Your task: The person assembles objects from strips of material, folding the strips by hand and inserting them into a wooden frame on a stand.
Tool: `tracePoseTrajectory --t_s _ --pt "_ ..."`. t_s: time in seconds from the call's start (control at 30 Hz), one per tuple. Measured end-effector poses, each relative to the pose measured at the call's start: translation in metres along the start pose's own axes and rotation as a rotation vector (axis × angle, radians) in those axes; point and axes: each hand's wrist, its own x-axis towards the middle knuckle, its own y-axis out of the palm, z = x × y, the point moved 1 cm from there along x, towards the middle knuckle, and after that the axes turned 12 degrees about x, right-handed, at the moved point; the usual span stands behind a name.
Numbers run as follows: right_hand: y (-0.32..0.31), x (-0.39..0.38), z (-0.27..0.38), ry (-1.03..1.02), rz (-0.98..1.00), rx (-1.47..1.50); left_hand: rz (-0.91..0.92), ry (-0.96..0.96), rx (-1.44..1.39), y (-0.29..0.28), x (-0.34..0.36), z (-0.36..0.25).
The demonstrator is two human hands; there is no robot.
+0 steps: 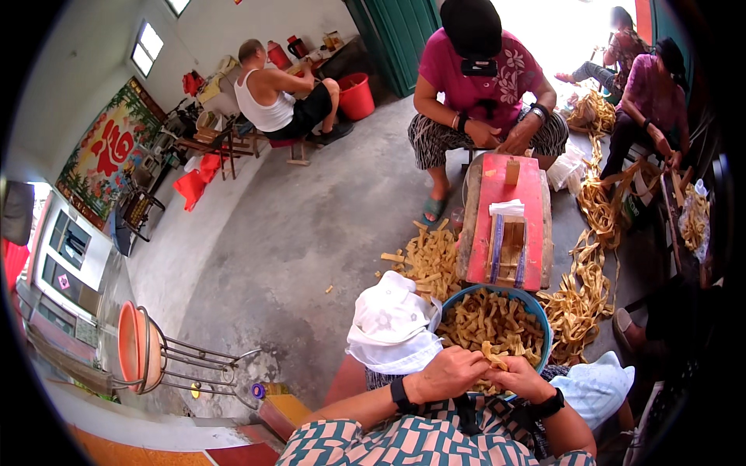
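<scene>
My left hand [451, 373] and my right hand [519, 378] meet over the near side of a blue basin [549, 330]. Both sets of fingers are closed, pinching a yellow-brown knotted strip [493, 356] that looks like bean curd skin. Similar short knots [497, 314] heap up inside the basin. Beside my left wrist rests a white cloth hat [395, 314]; near my right forearm lies a pale blue cloth [597, 388]. My fingers hide part of the held strip.
A red-topped wooden bench [497, 175] stands beyond the basin, a person [482, 85] seated behind it. More knots [427, 260] pile on the floor at left, long strips [583, 291] at right. Others sit farther off. A metal-framed stand with an orange basin [130, 346] is at left.
</scene>
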Motion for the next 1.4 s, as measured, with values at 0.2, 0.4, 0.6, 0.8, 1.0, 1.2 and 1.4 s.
tracePoseTrajectory --t_s 0.2,0.4,0.6,0.8,1.0,1.2,1.4 --pt "-0.015 0.002 -0.013 0.058 0.116 -0.135 -0.025 0.008 -0.212 -0.002 0.000 -0.002" --pt "-0.010 -0.012 0.003 -0.094 0.289 -0.390 0.081 0.190 -0.175 -0.012 -0.004 -0.006" --pt "-0.012 -0.006 0.009 -0.224 0.164 -0.417 0.040 0.184 -0.115 -0.018 0.010 0.010" --pt "-0.017 -0.016 0.028 -0.545 -0.354 -1.005 -0.094 -0.130 -0.076 -0.023 0.018 0.023" --pt "-0.006 -0.012 0.029 -0.806 -0.431 -1.384 0.499 -0.646 -1.256 0.002 0.011 0.018" --pt "0.001 -0.015 0.035 -0.891 -0.409 -1.425 0.625 -0.616 -1.464 0.019 0.002 0.019" --pt "0.003 -0.028 0.045 -0.710 -0.113 -1.207 0.518 -0.486 -0.753 -0.007 0.016 0.017"
